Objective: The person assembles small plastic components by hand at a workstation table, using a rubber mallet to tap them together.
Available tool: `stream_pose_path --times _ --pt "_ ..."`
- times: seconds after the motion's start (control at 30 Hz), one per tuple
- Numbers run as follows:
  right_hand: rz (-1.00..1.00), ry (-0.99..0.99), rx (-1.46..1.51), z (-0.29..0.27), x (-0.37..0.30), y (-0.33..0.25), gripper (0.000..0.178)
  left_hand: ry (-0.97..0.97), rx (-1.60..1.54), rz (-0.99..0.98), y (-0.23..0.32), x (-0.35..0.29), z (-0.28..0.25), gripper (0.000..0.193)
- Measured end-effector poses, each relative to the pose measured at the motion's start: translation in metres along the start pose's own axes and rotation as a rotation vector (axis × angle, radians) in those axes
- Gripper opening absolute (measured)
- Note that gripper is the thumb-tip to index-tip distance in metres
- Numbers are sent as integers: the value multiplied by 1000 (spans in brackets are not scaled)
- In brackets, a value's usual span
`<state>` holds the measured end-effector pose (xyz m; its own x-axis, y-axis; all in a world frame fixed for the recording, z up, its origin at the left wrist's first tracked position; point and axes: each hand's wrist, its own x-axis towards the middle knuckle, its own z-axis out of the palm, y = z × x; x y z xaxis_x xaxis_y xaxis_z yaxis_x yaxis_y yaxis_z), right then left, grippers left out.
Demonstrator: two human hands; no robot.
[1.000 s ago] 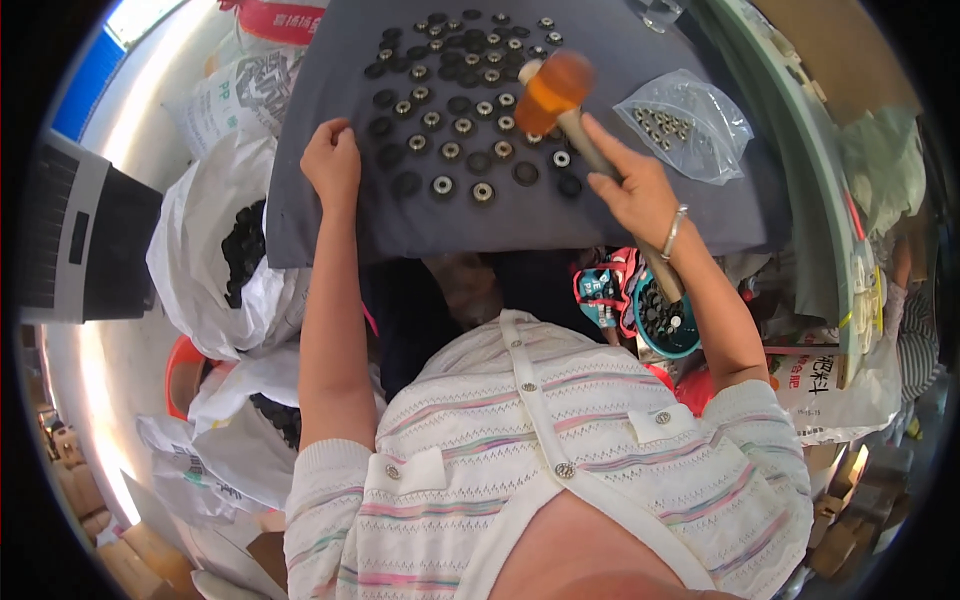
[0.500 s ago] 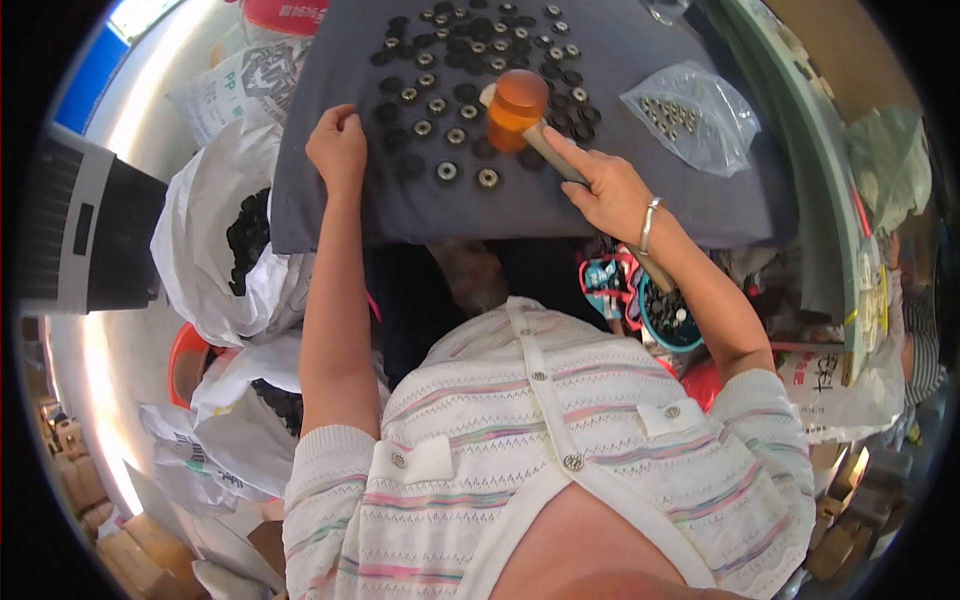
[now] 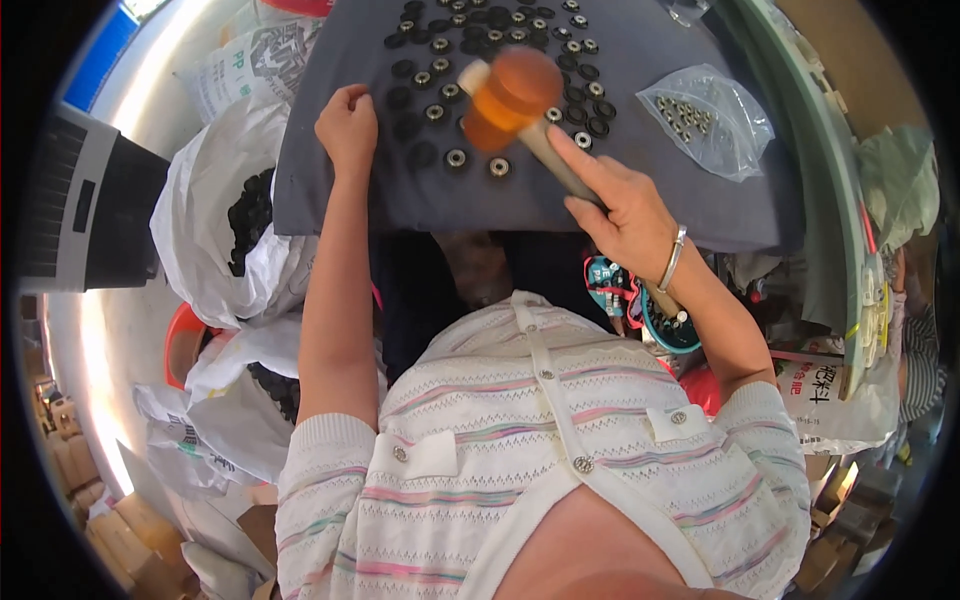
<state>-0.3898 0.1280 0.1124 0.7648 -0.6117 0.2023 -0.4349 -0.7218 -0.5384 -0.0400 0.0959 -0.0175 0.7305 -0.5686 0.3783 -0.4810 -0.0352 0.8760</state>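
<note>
Above a grey cloth-covered table [image 3: 460,208], an amber-headed mallet [image 3: 513,102] is held over round black and silver parts [image 3: 498,167], its handle [image 3: 560,165] gripped by the closed fingers of the right hand [image 3: 630,212]. The mallet is judged head-heavy and firm, its handle stiff and best grasped well behind the head. Beside the parts, the left hand [image 3: 347,127] is loosely curled; whether anything is enclosed cannot be told.

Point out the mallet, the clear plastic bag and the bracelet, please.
Mallet [image 3: 520,92]: head-camera view, on its orange head.
Clear plastic bag [image 3: 745,130]: head-camera view, on its bare right part.
Silver bracelet [image 3: 674,257]: head-camera view, on its band.
</note>
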Motion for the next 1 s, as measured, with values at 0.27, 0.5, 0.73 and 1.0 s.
stream_pose_path --times 0.27,0.5,0.73,1.0 --pt "-27 -108 -90 34 20 13 75 -41 14 18 -1 -7 2 20" --pt "56 181 -44 -40 -27 31 72 -41 -77 -39 8 -5 0 17" --pt "248 54 -163 -22 -39 63 71 -42 -22 -25 4 -6 -4 17" --pt "292 51 -139 -20 -40 69 73 -55 -36 -41 12 -9 -5 17"
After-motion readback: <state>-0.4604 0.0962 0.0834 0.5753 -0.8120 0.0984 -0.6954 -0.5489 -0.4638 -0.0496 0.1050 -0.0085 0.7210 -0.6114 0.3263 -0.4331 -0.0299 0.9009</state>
